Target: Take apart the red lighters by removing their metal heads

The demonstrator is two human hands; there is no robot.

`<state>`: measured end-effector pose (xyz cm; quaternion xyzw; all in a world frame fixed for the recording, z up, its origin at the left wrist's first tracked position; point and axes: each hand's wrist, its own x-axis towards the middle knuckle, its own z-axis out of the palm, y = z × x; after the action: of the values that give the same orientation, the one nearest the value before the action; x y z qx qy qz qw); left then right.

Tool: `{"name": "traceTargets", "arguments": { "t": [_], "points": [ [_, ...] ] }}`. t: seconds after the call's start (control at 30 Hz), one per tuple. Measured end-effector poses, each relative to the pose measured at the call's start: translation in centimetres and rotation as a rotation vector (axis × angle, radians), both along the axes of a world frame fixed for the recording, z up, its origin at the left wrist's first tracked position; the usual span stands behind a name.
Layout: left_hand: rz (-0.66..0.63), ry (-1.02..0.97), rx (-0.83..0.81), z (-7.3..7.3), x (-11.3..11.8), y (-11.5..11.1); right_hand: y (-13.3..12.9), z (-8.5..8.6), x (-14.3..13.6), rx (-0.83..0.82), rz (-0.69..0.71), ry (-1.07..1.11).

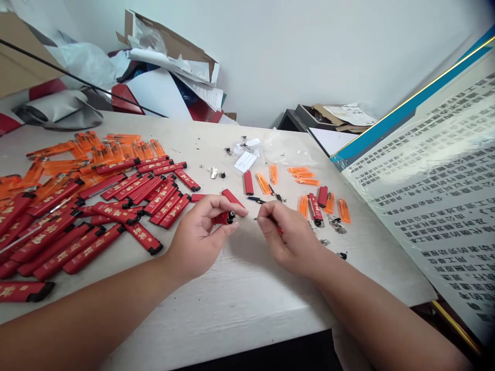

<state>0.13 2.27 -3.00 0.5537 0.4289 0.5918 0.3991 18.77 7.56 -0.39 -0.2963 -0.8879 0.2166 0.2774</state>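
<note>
My left hand [204, 234] pinches a red lighter [222, 218] between thumb and fingers, its black and metal end facing right. Just to the right, my right hand [288, 234] is closed, fingertips pressed together around something too small to make out, with a bit of red showing under the fingers. The hands are apart, above the white table [240, 314]. Beyond them lie a red casing [248, 183], an orange piece [263, 183] and small black parts [255, 200].
Red lighters [116, 212] and orange lighters [48, 167] are heaped at the left. More pieces, including a red lighter [315, 208], lie at the right. A printed board [436, 154] leans along the right side. Papers and boxes [170, 41] stand behind.
</note>
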Motion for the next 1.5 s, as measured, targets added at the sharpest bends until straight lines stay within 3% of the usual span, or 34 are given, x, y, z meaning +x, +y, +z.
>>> {"name": "traceTargets", "arguments": {
  "t": [0.17,0.33,0.5,1.5],
  "points": [
    [-0.109,-0.067,-0.039,0.34,-0.27,-0.02,0.28,0.00,0.31,0.029,0.149,-0.424],
    [-0.151,-0.091,-0.055,0.50,-0.29,-0.01,0.44,-0.30,0.33,0.071,0.156,-0.568],
    [-0.173,-0.096,-0.044,0.52,-0.28,-0.11,0.64,-0.57,0.33,0.047,0.186,-0.611],
    [-0.235,-0.170,-0.074,0.43,-0.15,-0.10,0.82,-0.40,0.23,0.057,0.070,-0.582]
  ]
}}
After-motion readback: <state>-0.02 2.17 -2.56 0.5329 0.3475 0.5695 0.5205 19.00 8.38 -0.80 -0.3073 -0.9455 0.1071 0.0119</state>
